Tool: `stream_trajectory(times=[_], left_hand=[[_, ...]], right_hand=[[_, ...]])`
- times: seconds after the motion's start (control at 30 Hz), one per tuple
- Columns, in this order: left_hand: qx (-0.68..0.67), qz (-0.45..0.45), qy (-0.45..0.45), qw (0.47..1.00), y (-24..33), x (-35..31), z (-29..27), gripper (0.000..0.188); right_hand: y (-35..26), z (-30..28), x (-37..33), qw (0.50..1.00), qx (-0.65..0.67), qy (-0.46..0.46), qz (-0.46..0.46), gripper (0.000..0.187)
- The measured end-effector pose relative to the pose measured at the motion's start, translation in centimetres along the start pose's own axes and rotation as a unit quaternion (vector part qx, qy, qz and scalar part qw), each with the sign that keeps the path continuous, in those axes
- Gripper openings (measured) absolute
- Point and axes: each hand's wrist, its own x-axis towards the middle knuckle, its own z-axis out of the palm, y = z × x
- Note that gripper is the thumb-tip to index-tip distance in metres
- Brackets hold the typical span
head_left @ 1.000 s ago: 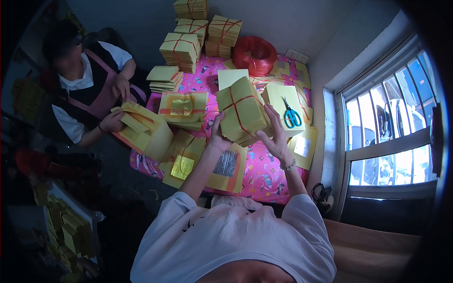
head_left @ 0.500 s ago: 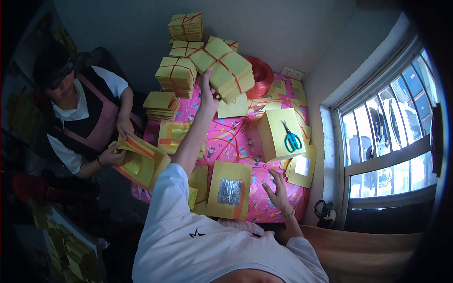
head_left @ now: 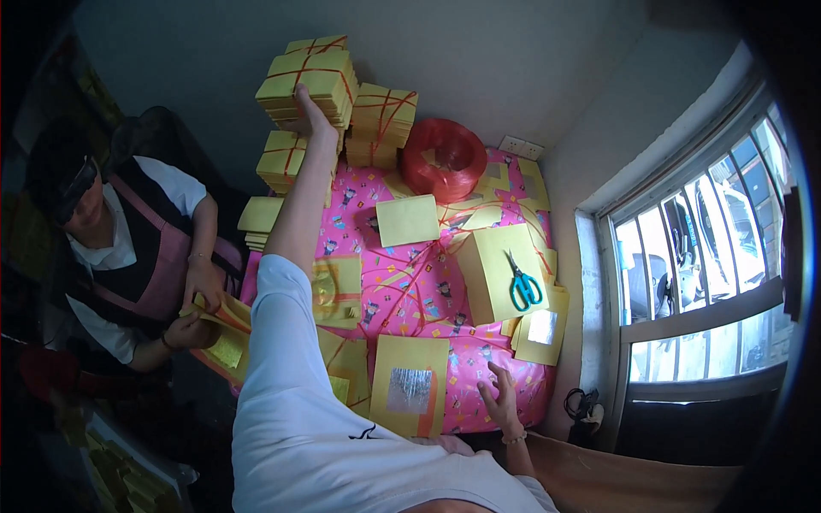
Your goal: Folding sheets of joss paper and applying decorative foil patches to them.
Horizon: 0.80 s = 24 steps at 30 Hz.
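Stretched far out at the back left, my left hand (head_left: 313,118) grips the near side of a bundle of yellow paper (head_left: 310,72) tied crosswise with red string. That bundle is among the tied stacks (head_left: 282,158) at the back; whether it rests fully on the one below, I cannot tell. My right hand (head_left: 502,400) hovers low over the pink patterned cloth (head_left: 479,368), its fingers apart and holding nothing. Left of it lies a yellow sheet (head_left: 410,376) with a silver foil square and an orange stripe.
Teal-handled scissors (head_left: 523,289) lie on a tall yellow paper block (head_left: 492,265). A red string roll (head_left: 443,162) stands at the back, beside another tied stack (head_left: 380,120). At left, a co-worker (head_left: 145,222) handles yellow sheets (head_left: 224,338). A barred window (head_left: 701,248) is at right.
My left hand has carried the tied bundle left and back from beside the red roll to the tall stacks. My right hand stays low and open. The view has shifted slightly.
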Motion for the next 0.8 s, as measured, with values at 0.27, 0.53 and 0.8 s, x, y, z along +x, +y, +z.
stream_trajectory(times=[0.27, 0.53, 0.8], left_hand=[[0.188, -0.057, 0.027, 0.98, -2.2, 7.2, 0.3, 0.139], [0.193, -0.043, -0.033, 0.98, -4.3, 8.9, 1.0, 0.12], [0.227, -0.018, -0.026, 0.973, -1.7, 4.5, -1.4, 0.117]], right_hand=[[-0.2, 0.3, 0.4, 0.999, 0.008, -0.022, 0.048, 0.05], [-0.5, 0.6, 0.8, 0.997, 0.023, -0.036, 0.062, 0.047], [-0.1, 1.5, -0.5, 0.997, 0.042, -0.052, 0.048, 0.045]])
